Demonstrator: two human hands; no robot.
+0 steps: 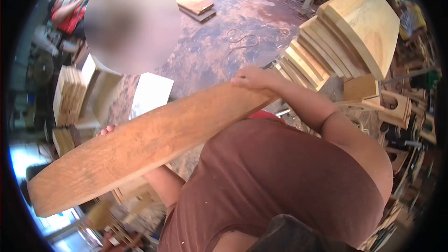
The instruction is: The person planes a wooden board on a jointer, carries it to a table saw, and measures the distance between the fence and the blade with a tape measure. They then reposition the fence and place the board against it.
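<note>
A long, thick wooden board [140,137] with a rounded left end lies slantwise across my front, close to my brown shirt. My left hand [108,130] supports it from beneath; only its fingertips show, curled over the far edge, and the palm is hidden. Near the board's right end, my right hand [254,78] grips the far edge, thumb over the upper face. Just beyond that hand stands a row of stacked, curved wooden pieces [317,56].
A stack of wood pieces [70,95] stands at left, near a white sheet [151,91]. Flat boards [193,4] rest on the dusty floor [224,32] ahead. A person in red [70,16] is at upper left. Cut wooden parts [396,107] crowd the right.
</note>
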